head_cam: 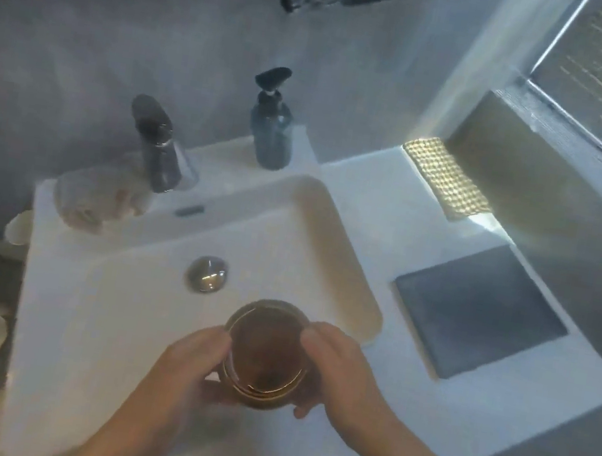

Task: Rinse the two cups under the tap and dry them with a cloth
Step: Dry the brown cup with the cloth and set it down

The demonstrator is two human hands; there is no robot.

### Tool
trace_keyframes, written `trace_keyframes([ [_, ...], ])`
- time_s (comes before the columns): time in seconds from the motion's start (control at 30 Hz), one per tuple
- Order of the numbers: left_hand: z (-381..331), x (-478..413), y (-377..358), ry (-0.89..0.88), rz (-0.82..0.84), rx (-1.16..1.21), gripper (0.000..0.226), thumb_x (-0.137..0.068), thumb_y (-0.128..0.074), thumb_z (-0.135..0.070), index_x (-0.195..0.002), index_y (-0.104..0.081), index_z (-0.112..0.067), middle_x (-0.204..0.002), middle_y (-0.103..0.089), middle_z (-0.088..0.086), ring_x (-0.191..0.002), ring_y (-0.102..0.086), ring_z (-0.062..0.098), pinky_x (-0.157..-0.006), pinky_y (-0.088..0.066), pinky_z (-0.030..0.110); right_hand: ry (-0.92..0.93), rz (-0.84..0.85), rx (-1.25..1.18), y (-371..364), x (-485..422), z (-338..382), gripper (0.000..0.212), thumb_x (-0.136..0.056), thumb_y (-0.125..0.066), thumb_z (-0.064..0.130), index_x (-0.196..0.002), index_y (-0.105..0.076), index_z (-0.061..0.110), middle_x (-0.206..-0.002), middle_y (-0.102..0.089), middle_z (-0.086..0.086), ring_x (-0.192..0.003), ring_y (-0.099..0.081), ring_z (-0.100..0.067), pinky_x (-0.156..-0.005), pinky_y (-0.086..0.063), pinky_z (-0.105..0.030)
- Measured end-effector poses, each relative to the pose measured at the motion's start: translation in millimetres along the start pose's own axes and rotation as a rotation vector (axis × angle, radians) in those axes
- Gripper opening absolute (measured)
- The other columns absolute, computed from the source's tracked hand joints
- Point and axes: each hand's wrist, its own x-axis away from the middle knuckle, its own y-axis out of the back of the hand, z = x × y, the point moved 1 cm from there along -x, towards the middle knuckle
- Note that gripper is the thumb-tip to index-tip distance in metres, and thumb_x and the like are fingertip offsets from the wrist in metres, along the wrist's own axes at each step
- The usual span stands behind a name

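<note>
A white washbasin (66,230) stands against a grey wall, and a white counter (377,184) continues from its right edge to a window. At the back edge of the basin there is a dark tap (158,150), with a soap bottle (271,132) beside it near the back right corner. A crumpled pale cloth (99,199) lies at the back left corner. No water seems to run from the tap, though the picture is hazy. The round drain plug (207,274) is in the middle of the bowl.

Both hands hold an amber glass cup (265,354) over the front part of the bowl, near the front edge, with the opening up. The left hand (186,367) closes its fingers around the left side, and the right hand (337,375) wraps the right side, the thumb over the rim. It may be two cups, one inside the other, because several rims show, but I cannot tell for sure.

The risk I see is slipping: wet glass over a hard basin could chip or break if one hand lets go to reach the tap. If the cups are nested, the inner one could also stick or fall out when tilted
</note>
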Motion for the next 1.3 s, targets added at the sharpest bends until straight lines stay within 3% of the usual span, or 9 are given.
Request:
trace_keyframes([
  [0.13, 20.3, 1.8, -100.2, 0.043, 0.124, -0.033, 0.021, -0.08, -0.073, -0.025, -0.091, -0.077, -0.007, -0.087, -0.07, 0.023, -0.071, -0.067, 0.03, -0.075, -0.054, 0.045, -0.073, -0.103, -0.097, 95.0, 34.6, -18.6, 0.032, -0.104, -0.046, 0.021, -0.075, -0.058, 0.014, -0.053, -0.058, 0.0, -0.054, -0.06, -0.032, -0.047, -0.051, -0.031],
  [0.27, 45.4, -5.7, -191.6, 0.005, 0.159, -0.092, 0.049, -0.068, -0.074, -0.024, -0.11, -0.064, 0.0, -0.091, -0.073, 0.021, -0.07, -0.071, 0.029, -0.06, -0.058, 0.037, -0.119, -0.227, -0.186, 182.1, 68.7, -38.7, 0.03, -0.097, -0.051, 0.029, -0.073, -0.056, 0.011, -0.059, -0.057, -0.012, -0.05, -0.057, -0.031, -0.047, -0.05, -0.031],
  [0.4, 62.4, -5.0, -267.5, 0.015, 0.269, -0.145, 0.042, -0.073, -0.068, -0.019, -0.109, -0.063, 0.001, -0.085, -0.075, 0.012, -0.069, -0.071, 0.021, -0.058, -0.057, 0.032, -0.167, -0.355, -0.275, 245.6, 100.0, -57.8, 0.035, -0.105, -0.044, 0.019, -0.074, -0.057, 0.011, -0.051, -0.058, -0.006, -0.044, -0.053, -0.028, -0.041, -0.044, -0.026],
  [0.5, 65.2, -5.3, -301.9, 0.031, 0.312, -0.149, 0.042, -0.073, -0.071, -0.019, -0.11, -0.065, 0.001, -0.097, -0.07, 0.023, -0.079, -0.066, 0.028, -0.062, -0.058, 0.033, -0.15, -0.417, -0.345, 274.8, 115.1, -64.0, 0.034, -0.105, -0.045, 0.016, -0.075, -0.059, 0.007, -0.051, -0.06, 0.0, -0.046, -0.055, -0.03, -0.041, -0.047, -0.029],
  [0.83, 67.0, -35.2, -341.3, 0.016, 0.342, -0.317, 0.038, -0.077, -0.068, -0.027, -0.108, -0.07, -0.005, -0.097, -0.076, 0.021, -0.085, -0.073, 0.03, -0.078, -0.062, 0.043, -0.153, -0.464, -0.367, 309.2, 104.5, -74.4, 0.028, -0.105, -0.045, 0.018, -0.091, -0.067, 0.007, -0.07, -0.068, -0.005, -0.061, -0.066, -0.029, -0.054, -0.059, -0.038],
  [0.93, 68.6, -52.1, -343.8, 0.029, 0.335, -0.339, 0.031, -0.082, -0.069, -0.025, -0.107, -0.071, -0.006, -0.094, -0.077, 0.017, -0.088, -0.074, 0.035, -0.081, -0.062, 0.047, -0.184, -0.454, -0.289, 316.2, 88.4, -70.1, 0.029, -0.105, -0.045, 0.018, -0.088, -0.066, 0.011, -0.062, -0.066, 0.002, -0.059, -0.065, -0.026, -0.06, -0.059, -0.045],
  [1.07, 71.4, -82.0, -344.3, 0.069, 0.312, -0.32, 0.014, -0.092, -0.065, -0.005, -0.105, -0.071, -0.003, -0.086, -0.077, 0.013, -0.071, -0.073, 0.022, -0.06, -0.058, 0.026, -0.218, -0.405, -0.16, 328.9, 58.3, -62.7, 0.027, -0.106, -0.044, 0.023, -0.09, -0.064, 0.012, -0.07, -0.065, -0.002, -0.059, -0.065, -0.031, -0.068, -0.059, -0.052],
  [1.17, 74.1, -99.2, -348.1, 0.092, 0.294, -0.254, 0.013, -0.086, -0.072, -0.013, -0.097, -0.074, -0.007, -0.078, -0.075, 0.008, -0.06, -0.066, 0.014, -0.05, -0.048, 0.018, -0.263, -0.42, -0.077, 337.9, 32.2, -61.3, 0.015, -0.104, -0.045, 0.024, -0.101, -0.058, 0.017, -0.088, -0.064, -0.007, -0.06, -0.065, -0.026, -0.062, -0.06, -0.042],
  [1.3, 78.7, -121.3, -356.8, 0.12, 0.197, -0.237, 0.033, -0.069, -0.076, -0.031, -0.1, -0.077, -0.018, -0.095, -0.079, 0.006, -0.091, -0.075, 0.028, -0.081, -0.062, 0.049, -0.305, -0.426, 0.094, 353.9, 3.2, -62.3, 0.019, -0.102, -0.049, 0.028, -0.117, -0.054, 0.017, -0.098, -0.063, -0.005, -0.068, -0.066, -0.021, -0.066, -0.062, -0.037],
])
